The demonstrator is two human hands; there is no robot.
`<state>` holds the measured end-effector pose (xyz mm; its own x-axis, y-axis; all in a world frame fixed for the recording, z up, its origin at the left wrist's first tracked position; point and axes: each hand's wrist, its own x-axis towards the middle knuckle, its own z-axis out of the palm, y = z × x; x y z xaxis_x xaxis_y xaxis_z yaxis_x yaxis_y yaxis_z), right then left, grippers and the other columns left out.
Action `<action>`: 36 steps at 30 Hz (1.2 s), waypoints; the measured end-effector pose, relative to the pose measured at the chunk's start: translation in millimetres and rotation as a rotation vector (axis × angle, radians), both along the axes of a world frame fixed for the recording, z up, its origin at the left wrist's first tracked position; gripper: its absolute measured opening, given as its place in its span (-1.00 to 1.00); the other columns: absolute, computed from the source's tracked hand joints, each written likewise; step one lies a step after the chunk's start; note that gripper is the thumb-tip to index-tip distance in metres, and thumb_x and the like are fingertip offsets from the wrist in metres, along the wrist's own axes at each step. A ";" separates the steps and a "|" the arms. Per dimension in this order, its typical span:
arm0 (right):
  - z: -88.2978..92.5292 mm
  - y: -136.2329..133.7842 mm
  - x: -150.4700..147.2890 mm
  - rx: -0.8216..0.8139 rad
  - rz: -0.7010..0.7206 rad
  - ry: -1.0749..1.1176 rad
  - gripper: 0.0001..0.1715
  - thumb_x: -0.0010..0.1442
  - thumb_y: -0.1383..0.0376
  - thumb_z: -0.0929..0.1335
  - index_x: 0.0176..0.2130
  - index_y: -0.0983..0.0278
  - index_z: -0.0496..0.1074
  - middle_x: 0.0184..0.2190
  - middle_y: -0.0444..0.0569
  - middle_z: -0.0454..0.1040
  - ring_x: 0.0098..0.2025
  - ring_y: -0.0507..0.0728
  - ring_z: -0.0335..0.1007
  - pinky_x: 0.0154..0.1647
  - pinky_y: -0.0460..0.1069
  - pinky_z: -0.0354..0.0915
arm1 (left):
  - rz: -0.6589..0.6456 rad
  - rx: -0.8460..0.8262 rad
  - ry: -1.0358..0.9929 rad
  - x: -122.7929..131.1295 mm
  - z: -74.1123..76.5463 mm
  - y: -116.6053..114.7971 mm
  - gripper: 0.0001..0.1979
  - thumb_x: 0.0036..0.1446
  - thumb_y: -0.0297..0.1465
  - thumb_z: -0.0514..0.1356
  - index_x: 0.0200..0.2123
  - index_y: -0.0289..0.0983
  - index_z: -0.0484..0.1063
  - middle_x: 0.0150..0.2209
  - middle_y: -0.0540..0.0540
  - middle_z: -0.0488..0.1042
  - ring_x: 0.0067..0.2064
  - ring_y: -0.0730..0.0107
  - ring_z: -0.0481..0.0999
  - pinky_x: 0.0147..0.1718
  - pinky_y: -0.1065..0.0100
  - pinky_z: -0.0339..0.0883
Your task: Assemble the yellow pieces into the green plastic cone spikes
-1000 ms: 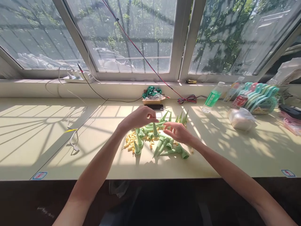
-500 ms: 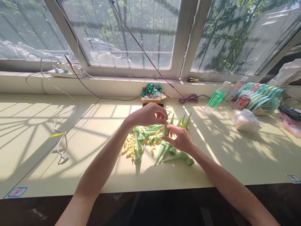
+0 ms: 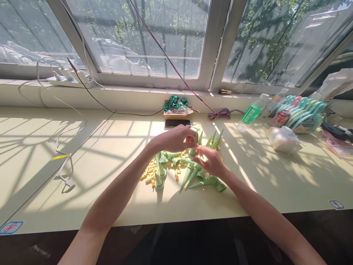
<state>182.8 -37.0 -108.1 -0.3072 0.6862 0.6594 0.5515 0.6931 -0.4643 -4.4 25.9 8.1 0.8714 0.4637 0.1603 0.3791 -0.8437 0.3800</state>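
A green plastic cone-shaped spike (image 3: 192, 152) stands point-up between my two hands over the pile. My left hand (image 3: 178, 139) reaches over from the left, its fingers closed around the spike's upper end. Lower down, my right hand (image 3: 211, 161) pinches the same spike from the right. Its thumb and fingers hide part of the spike. Around them lie several green spikes (image 3: 190, 176), some upright at the back right, others on their sides. Small yellow plastic fittings (image 3: 150, 173) are scattered on the left of the pile.
Behind the pile are a dark phone (image 3: 177, 123) and a small box (image 3: 178, 115) with green material. A bottle (image 3: 251, 113), a red can (image 3: 280, 117) and a white bundle (image 3: 284, 140) stand to the right. A white cable (image 3: 66, 180) lies on the left tabletop.
The camera view has shifted slightly, and more of the phone shows behind my left hand. My left hand has come slightly lower, nearer to my right; both stay on the spike.
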 end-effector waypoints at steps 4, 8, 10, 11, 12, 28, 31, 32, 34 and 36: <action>25.5 -8.3 16.0 -0.113 -0.188 -0.167 -0.74 0.36 0.16 0.25 -0.16 0.26 0.44 -0.34 -0.04 0.51 -0.44 0.04 0.34 -0.39 -0.07 0.20 | 0.068 0.005 -0.013 -5.6 6.7 -1.8 -0.80 0.20 -0.31 0.14 -0.35 -0.30 0.49 -0.40 -0.06 0.51 -0.44 0.48 0.40 -0.44 0.44 0.21; 39.2 -14.2 53.6 -0.305 -0.349 -0.456 -0.73 0.30 0.27 0.26 -0.40 0.25 0.45 -0.48 -0.06 0.45 -0.49 0.05 0.27 -0.47 -0.06 0.07 | 0.125 0.012 -0.039 -9.1 9.2 -2.1 -0.76 0.24 -0.27 0.09 -0.36 -0.30 0.43 -0.38 -0.08 0.49 -0.41 0.44 0.39 -0.46 0.43 0.20; 33.9 -14.2 74.6 -0.385 -0.414 -0.513 -0.76 0.24 0.31 0.28 -0.43 0.24 0.46 -0.48 -0.04 0.45 -0.46 0.06 0.28 -0.47 -0.06 0.05 | 0.128 0.005 -0.038 -9.1 8.8 -2.0 -0.76 0.24 -0.27 0.08 -0.36 -0.30 0.41 -0.38 -0.08 0.48 -0.40 0.43 0.39 -0.45 0.43 0.21; 28.9 -13.7 83.6 -0.414 -0.443 -0.522 -0.78 0.20 0.35 0.28 -0.44 0.25 0.47 -0.47 -0.03 0.45 -0.46 0.07 0.29 -0.47 -0.05 0.05 | 0.123 -0.003 -0.034 -8.9 8.8 -2.0 -0.76 0.25 -0.27 0.08 -0.35 -0.30 0.41 -0.39 -0.08 0.48 -0.39 0.43 0.39 -0.44 0.42 0.22; 23.2 -13.0 91.3 -0.456 -0.458 -0.525 -0.80 0.17 0.36 0.29 -0.43 0.25 0.48 -0.47 -0.02 0.45 -0.46 0.07 0.29 -0.46 -0.05 0.07 | 0.119 -0.008 -0.029 -8.7 9.1 -2.2 -0.76 0.25 -0.26 0.08 -0.35 -0.30 0.41 -0.40 -0.08 0.48 -0.39 0.42 0.39 -0.43 0.42 0.22; -12.0 0.0 108.5 -0.650 -0.371 -0.341 -0.97 -0.01 0.35 0.35 -0.44 0.27 0.37 -0.50 -0.13 0.41 -0.46 0.04 0.30 -0.46 -0.09 0.21 | 0.140 -0.041 -0.095 -11.8 14.8 -7.9 -0.78 0.25 -0.28 0.09 -0.31 -0.30 0.43 -0.46 -0.03 0.49 -0.43 0.46 0.43 -0.42 0.42 0.26; -3.6 -3.5 105.2 -0.605 -0.349 -0.338 -0.95 -0.02 0.35 0.34 -0.46 0.26 0.32 -0.53 -0.16 0.37 -0.47 0.03 0.27 -0.45 -0.09 0.20 | 0.134 -0.075 -0.110 -11.4 12.7 -5.5 -0.78 0.25 -0.29 0.08 -0.32 -0.30 0.42 -0.48 -0.02 0.48 -0.45 0.47 0.43 -0.43 0.43 0.26; 2.1 -5.1 102.8 -0.577 -0.336 -0.331 -0.95 -0.01 0.36 0.33 -0.45 0.26 0.31 -0.53 -0.16 0.37 -0.47 0.03 0.28 -0.44 -0.08 0.20 | 0.126 -0.092 -0.116 -11.1 11.9 -4.6 -0.78 0.25 -0.29 0.08 -0.32 -0.30 0.41 -0.48 -0.02 0.48 -0.46 0.47 0.44 -0.44 0.43 0.26; 17.6 -8.3 94.7 -0.512 -0.335 -0.310 -0.96 0.03 0.38 0.32 -0.43 0.25 0.31 -0.51 -0.15 0.39 -0.46 0.03 0.29 -0.43 -0.08 0.19 | 0.106 -0.129 -0.129 -10.5 10.0 -3.1 -0.78 0.25 -0.29 0.08 -0.32 -0.30 0.40 -0.47 -0.02 0.47 -0.47 0.48 0.45 -0.47 0.44 0.24; 36.5 -9.7 81.5 -0.424 -0.324 -0.283 -0.97 0.09 0.37 0.33 -0.37 0.25 0.34 -0.48 -0.13 0.41 -0.46 0.04 0.30 -0.44 -0.07 0.19 | 0.108 -0.138 -0.140 -9.6 8.2 -2.1 -0.78 0.25 -0.29 0.08 -0.34 -0.30 0.39 -0.45 -0.03 0.47 -0.47 0.48 0.45 -0.48 0.45 0.23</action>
